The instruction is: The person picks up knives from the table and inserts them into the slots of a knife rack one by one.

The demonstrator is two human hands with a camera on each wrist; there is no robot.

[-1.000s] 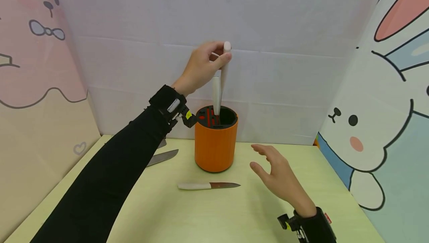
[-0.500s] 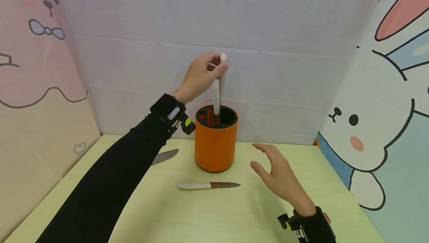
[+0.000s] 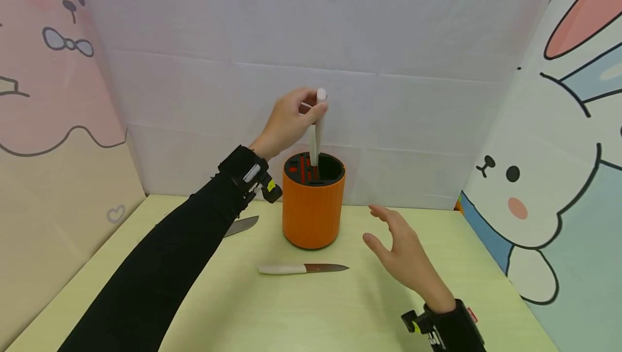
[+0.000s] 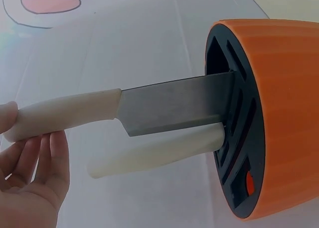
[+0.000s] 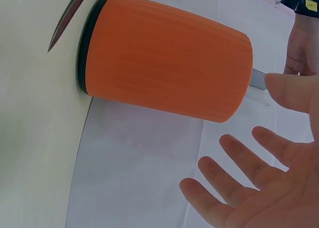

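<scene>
My left hand (image 3: 289,120) pinches the white handle of a broad-bladed kitchen knife (image 4: 174,106) between thumb and fingers. Its blade is partly inside a slot of the orange knife block (image 3: 313,214), whose black top has several slots. Beside it, a second knife (image 4: 159,156) stands in the block with only its white handle showing. My right hand (image 3: 405,255) hovers above the table to the right of the block, fingers spread and holding nothing. In front of the block lies a small knife (image 3: 303,269) with a white handle, its tip pointing right.
Left of the block another knife blade (image 3: 242,225) lies on the pale table (image 3: 272,314), its handle hidden under my left sleeve. A white sheet (image 3: 413,125) hangs close behind the block, and printed cartoon panels flank both sides.
My left hand has come down and slightly left, and the knife it holds has sunk deeper into the block. The right hand has barely moved.
</scene>
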